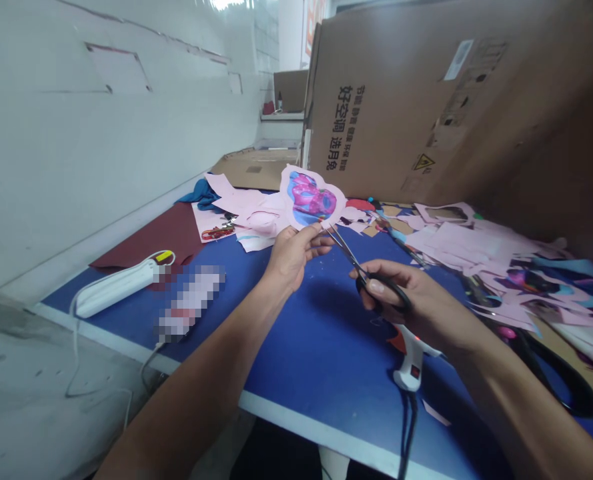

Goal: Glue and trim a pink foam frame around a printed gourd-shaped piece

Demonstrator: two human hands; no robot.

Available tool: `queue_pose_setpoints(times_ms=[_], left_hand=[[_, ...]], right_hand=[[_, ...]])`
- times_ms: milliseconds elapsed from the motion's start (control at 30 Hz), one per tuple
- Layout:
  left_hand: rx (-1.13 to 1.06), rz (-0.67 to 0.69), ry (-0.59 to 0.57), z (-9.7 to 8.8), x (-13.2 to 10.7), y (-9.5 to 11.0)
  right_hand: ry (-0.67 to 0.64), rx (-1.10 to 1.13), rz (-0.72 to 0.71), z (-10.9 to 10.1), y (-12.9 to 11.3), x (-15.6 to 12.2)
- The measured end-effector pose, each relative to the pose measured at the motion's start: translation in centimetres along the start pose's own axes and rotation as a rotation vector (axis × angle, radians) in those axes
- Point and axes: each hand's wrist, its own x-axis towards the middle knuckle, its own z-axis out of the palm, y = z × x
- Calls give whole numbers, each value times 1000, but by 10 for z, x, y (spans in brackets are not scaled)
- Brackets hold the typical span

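Observation:
My left hand (296, 257) pinches the lower edge of a pink paper cutout (285, 190) and holds it up above the blue table. Shiny magenta and blue material (312, 197) fills the middle of this rounded shape. Black-handled scissors (349, 252) are in my right hand (401, 293), with fingers through the handles. Their blades point up and left and reach the cutout's lower right edge, slightly apart. Below my right hand lies a white glue gun (410, 363) with an orange part near its front.
Pink paper scraps (469, 247) and tools crowd the table's right side. Maroon sheet (151, 237), white power strip (119, 288) and a blurred-out item (191, 307) lie left. A large cardboard box (386, 107) stands behind; a pale wall (126, 147) borders the left.

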Motion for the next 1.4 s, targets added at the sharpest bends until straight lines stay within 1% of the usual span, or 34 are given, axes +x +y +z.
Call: queue_pose_setpoints(times_ms=[733,1200,1400], left_hand=[[35,-10,-47,5,-4,-8],[34,-3,-86,5,-5,-12],[21,15,-112,4,-5,-13]], right_hand=[[77,-27,-5,1,0,3],[54,12,-12,-2,5,6],[45,32,-10,0,3,5]])
